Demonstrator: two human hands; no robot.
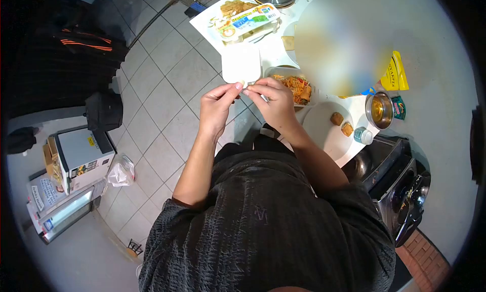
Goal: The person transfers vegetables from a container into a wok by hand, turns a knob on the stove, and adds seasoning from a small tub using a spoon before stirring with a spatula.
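Observation:
Both hands meet in front of my body, over the near edge of a white board or lid (pixel 241 63). My left hand (pixel 218 107) pinches with thumb and forefinger at something small and pale. Close against it, my right hand (pixel 275 100) has its thumb and fingers pressed together; what it holds is too small to make out. Just beyond my right hand, a clear container (pixel 274 72) holds shredded orange and red filling with a browned roll. On a white plate (pixel 322 135) to the right lie two small browned pieces (pixel 336 119).
An egg carton (pixel 248 23) stands at the table's back left. Right of the plate are a metal bowl of yellow liquid (pixel 378 110), a small jar (pixel 363 135) and a yellow packet (pixel 395 74). A stove with a pan (pixel 412 203) stands at far right.

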